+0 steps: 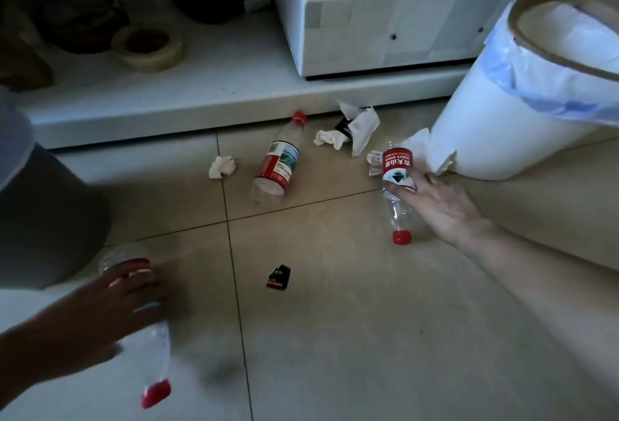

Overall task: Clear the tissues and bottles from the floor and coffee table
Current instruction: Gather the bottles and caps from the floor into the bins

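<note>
The bottle (397, 182) in my right hand (435, 203) hangs cap down, my fingers curled round its red label, just beside the white bin (485, 139) with its plastic liner. My left hand (110, 300) is wrapped round a second bottle (147, 330), also cap down and blurred, low over the floor (335, 337) near a dark grey bin (50, 219).

The step in hand, as I judge it, is dropping the right bottle into the white bin. I should lift it clear above the rim before letting go, since the bin leans toward me and a knock could tip it (the liner looks loose at the edge).

A third bottle (276, 162) lies on the tiles, a crumpled tissue (222, 167) to its left and more tissues (351, 132) between it and the bin's foot. One tissue (432, 149) sits against the bin's base, so I'd keep the bin put. A small black scrap (279, 277) lies on the tiles nearer me. Behind runs the low white cabinet (234, 85).
</note>
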